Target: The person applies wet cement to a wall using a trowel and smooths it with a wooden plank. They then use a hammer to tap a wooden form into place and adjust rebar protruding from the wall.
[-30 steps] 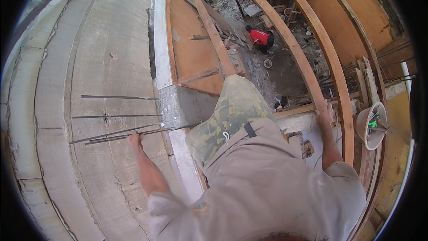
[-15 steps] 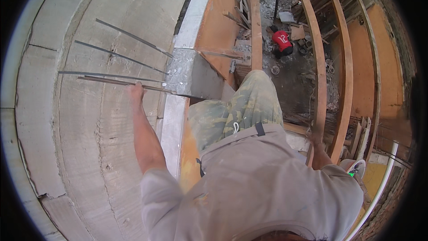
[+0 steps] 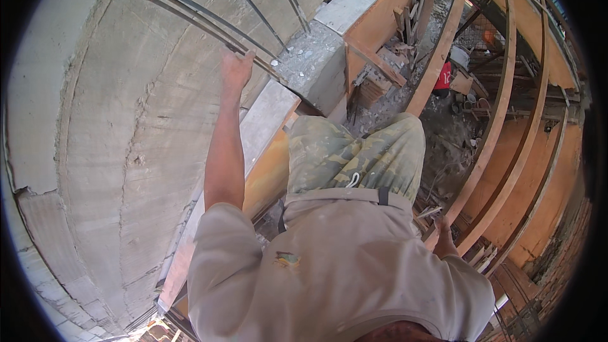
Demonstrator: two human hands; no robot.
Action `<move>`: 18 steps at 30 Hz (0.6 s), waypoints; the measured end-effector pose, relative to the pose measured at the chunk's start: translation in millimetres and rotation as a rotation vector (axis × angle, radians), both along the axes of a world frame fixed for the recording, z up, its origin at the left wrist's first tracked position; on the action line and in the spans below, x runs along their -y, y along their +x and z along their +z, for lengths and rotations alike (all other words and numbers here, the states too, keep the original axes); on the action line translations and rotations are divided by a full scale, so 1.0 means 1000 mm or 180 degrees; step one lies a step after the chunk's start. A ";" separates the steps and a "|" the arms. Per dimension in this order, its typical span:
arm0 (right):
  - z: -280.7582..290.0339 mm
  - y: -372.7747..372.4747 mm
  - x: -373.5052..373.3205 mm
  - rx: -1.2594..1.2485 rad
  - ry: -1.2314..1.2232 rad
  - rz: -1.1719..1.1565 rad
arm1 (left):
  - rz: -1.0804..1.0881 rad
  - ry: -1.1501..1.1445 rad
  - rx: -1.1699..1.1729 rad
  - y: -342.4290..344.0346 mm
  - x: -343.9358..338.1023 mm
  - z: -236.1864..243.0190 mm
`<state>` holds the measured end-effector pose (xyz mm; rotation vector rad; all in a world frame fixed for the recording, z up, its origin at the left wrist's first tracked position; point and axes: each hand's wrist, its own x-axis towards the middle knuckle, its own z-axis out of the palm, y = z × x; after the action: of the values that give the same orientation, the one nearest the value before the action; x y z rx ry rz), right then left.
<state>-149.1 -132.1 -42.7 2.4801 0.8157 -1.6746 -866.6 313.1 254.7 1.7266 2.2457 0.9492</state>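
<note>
My left hand (image 3: 236, 68) is closed around the lower of several thin steel bars (image 3: 190, 18), close to where they meet a rough concrete stub (image 3: 310, 57). The bars stick out from this stub over the grey concrete wall. Low on the right, my right hand (image 3: 444, 235) is by the lower end of a long wooden beam (image 3: 500, 104). Its fingers look curled next to a small pale object (image 3: 430, 211), which is too small to identify. Whether they grip that object or the beam cannot be made out.
Pale concrete edging (image 3: 272, 111) runs alongside my legs, with orange formwork board (image 3: 380, 19) beyond the stub. Several long beams span an open drop on the right. Below, a person in a red shirt (image 3: 443, 77) is partly hidden by a beam, among scrap timber and rubble.
My view and body have turned, so the wall and bars have swung up and right in the picture. My left hand remains on the bars; the person below is now more hidden.
</note>
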 end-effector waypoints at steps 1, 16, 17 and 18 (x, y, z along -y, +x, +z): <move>-0.012 0.014 -0.014 0.0904 0.0346 0.0991 | 0.0078 0.0184 0.0390 0.000 0.013 -0.016; 0.030 -0.245 -0.485 0.2504 0.0808 -0.0111 | 0.0191 -0.3239 0.0269 -0.022 0.103 -0.235; 0.020 -0.243 -0.487 0.2473 0.0887 -0.0247 | 0.0131 -0.3302 0.0246 -0.024 0.103 -0.234; 0.012 -0.238 -0.485 0.2457 0.0954 -0.0391 | 0.0059 -0.3385 0.0228 -0.025 0.103 -0.230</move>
<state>-387.2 353.4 -30.2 3.0507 0.8455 -0.5021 -891.9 210.5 25.0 1.1224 2.0635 -0.2213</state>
